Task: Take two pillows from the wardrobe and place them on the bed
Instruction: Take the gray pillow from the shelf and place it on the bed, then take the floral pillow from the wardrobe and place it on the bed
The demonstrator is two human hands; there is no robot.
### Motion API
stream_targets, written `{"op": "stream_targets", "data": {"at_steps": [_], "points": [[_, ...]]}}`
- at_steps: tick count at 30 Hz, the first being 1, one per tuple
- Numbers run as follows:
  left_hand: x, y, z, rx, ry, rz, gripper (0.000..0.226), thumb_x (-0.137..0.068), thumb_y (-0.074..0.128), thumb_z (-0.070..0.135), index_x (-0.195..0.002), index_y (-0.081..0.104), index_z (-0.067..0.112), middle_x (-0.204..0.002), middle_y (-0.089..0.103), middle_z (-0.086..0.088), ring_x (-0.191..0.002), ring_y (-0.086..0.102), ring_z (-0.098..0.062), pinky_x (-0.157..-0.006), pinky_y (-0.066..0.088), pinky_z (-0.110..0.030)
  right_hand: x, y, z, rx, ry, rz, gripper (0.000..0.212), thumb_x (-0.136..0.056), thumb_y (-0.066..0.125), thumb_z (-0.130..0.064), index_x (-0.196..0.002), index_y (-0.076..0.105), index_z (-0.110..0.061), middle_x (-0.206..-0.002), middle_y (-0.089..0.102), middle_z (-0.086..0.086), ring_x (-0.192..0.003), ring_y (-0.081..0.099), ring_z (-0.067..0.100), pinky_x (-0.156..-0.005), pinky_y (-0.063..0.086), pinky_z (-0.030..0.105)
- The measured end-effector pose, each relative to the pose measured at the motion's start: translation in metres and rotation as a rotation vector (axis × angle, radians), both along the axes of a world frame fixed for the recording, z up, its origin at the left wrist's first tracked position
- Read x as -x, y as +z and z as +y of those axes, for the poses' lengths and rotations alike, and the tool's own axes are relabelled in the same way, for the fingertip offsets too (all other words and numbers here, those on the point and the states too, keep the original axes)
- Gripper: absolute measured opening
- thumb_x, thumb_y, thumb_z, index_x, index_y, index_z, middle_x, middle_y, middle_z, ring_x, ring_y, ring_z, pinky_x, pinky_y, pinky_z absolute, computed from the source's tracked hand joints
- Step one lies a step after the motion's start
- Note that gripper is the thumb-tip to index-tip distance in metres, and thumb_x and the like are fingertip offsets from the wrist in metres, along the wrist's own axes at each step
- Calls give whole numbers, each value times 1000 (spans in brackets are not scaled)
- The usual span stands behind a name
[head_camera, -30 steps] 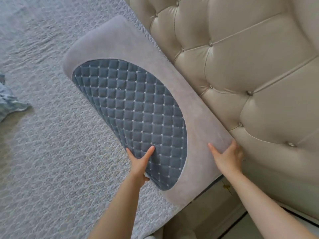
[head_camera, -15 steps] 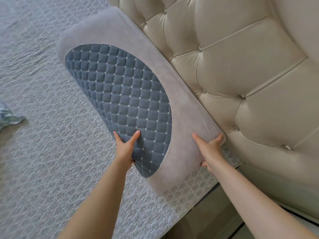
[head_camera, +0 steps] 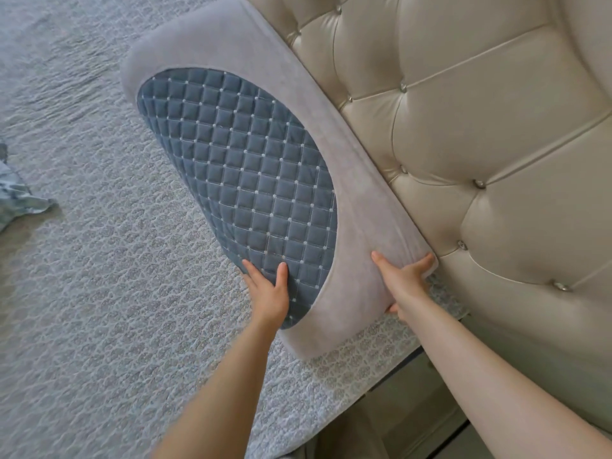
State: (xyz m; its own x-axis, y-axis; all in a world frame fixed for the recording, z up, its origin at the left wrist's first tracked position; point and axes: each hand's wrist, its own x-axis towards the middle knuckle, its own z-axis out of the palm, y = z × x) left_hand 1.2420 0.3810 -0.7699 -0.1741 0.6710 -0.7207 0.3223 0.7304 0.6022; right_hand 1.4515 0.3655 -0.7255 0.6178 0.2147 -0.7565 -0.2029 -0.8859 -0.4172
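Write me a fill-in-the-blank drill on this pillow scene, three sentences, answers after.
1. The pillow lies along the tufted ____.
2. The quilted oval patch on it is ____ in colour.
3. The left hand grips the patch edge; the right hand grips the pillow's grey ____.

Missing words: headboard; blue; corner

Your left hand (head_camera: 270, 293) shows only its thumb and one finger on the pillow (head_camera: 357, 200); you cannot see the rest of its fingers beneath the edge. Your right hand (head_camera: 405, 283) tucks its lower fingers under the pillow's corner, mostly out of sight. The pillow's underside is hidden. The blue patterned cloth (head_camera: 20, 197) is cut by the left edge, and the tufted headboard (head_camera: 480, 127) runs off the top and right
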Motion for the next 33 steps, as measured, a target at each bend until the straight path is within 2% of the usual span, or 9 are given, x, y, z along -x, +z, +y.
{"op": "stream_targets", "data": {"at_steps": [5, 7, 9, 12, 14, 17, 22, 28, 33], "points": [[-4, 21, -33, -28, -101, 68, 83, -98, 54, 34, -157, 1, 13, -164, 13, -8, -150, 14, -23, -120, 20, -46, 0, 14, -14, -52, 90, 8, 99, -87, 66, -30, -149, -12, -34, -154, 22, 15, -126, 43, 40, -91, 49, 56], [-9, 32, -48, -58, -119, 116, 77, -97, 56, 29, -157, 10, 12, -162, 22, -4, -148, 23, -21, -119, 24, -39, 5, 23, -22, -53, 179, 3, 93, -89, 63, -27, -151, -6, -29, -154, 21, 15, -129, 41, 39, -98, 45, 55], [-14, 47, -66, -74, -125, 95, 70, -96, 57, 23, -155, 20, 13, -158, 32, -2, -143, 34, -19, -113, 29, -31, 13, 35, -33, -56, 334, -16, 86, -90, 61, -25, -152, 2, -19, -154, 23, 16, -132, 37, 37, -105, 39, 49], [-17, 72, -98, -79, -161, 84, 59, -96, 55, 20, -151, 33, 17, -151, 44, -1, -134, 46, -19, -108, 41, -37, 27, 61, -56, -104, 659, -36, 66, -93, 57, -24, -148, 24, -7, -149, 36, 15, -133, 39, 31, -104, 35, 37], [-14, 91, -122, -128, -214, 184, 52, -94, 55, 22, -144, 41, 20, -142, 51, 1, -126, 51, -17, -98, 44, -34, 38, 81, -73, -138, 885, -27, 53, -95, 53, -25, -143, 38, -8, -144, 45, 11, -130, 44, 26, -100, 36, 32], [-3, 120, -160, -195, -185, 259, 43, -94, 54, 24, -137, 47, 25, -130, 58, 7, -116, 55, -14, -88, 46, -31, 57, 107, -100, -221, 1086, -6, 45, -96, 52, -25, -139, 43, -13, -138, 49, 6, -125, 46, 21, -94, 35, 28], [34, 166, -226, -216, 4, 344, 32, -95, 52, 22, -127, 59, 24, -112, 69, 7, -105, 62, -14, -85, 49, -32, 98, 142, -141, -286, 1331, 17, 37, -94, 55, -21, -130, 50, -13, -129, 57, 5, -117, 51, 19, -98, 42, 34], [83, 201, -319, -206, 388, 390, 23, -95, 53, 22, -112, 67, 28, -93, 74, 8, -87, 67, -13, -80, 52, -32, 163, 169, -188, -357, 1657, 77, 31, -94, 55, -21, -124, 54, -15, -116, 62, 2, -108, 58, 18, -94, 46, 35], [116, 218, -397, -206, 688, 411, 20, -95, 55, 20, -108, 68, 28, -92, 72, 9, -89, 65, -9, -81, 53, -30, 224, 183, -224, -418, 2060, 82, 34, -96, 50, -28, -130, 49, -22, -118, 59, -7, -111, 55, 11, -93, 43, 26]]}}
